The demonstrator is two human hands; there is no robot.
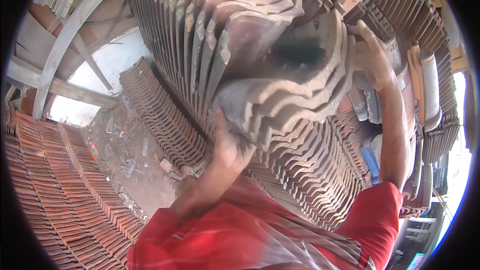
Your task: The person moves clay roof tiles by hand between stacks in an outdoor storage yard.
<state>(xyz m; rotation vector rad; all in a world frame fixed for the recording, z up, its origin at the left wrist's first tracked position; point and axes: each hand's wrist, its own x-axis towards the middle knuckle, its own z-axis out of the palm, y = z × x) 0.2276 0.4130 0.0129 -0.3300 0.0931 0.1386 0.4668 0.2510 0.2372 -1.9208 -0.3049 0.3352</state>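
Between my two hands is a small stack of wavy clay roof tiles (295,95), several nested together and tilted, with a dark patch on the top one. My left hand (231,145) grips their near left edge, thumb up on the face and fingers partly hidden beneath. At their right edge my right hand (371,55) is closed round the tile ends, its fingers partly out of sight behind them. Right behind the held tiles, a tall row of upright roof tiles (200,35) stands packed close; whether the held ones touch it I cannot tell.
Below the held stack runs another row of wavy tiles (310,165). A lower tile row (160,110) lies to the left, beside a littered dirt floor (135,155). Reddish tile stacks (65,185) fill the lower left. Wooden beams (65,55) cross the upper left; curved ridge tiles (430,90) stand at right.
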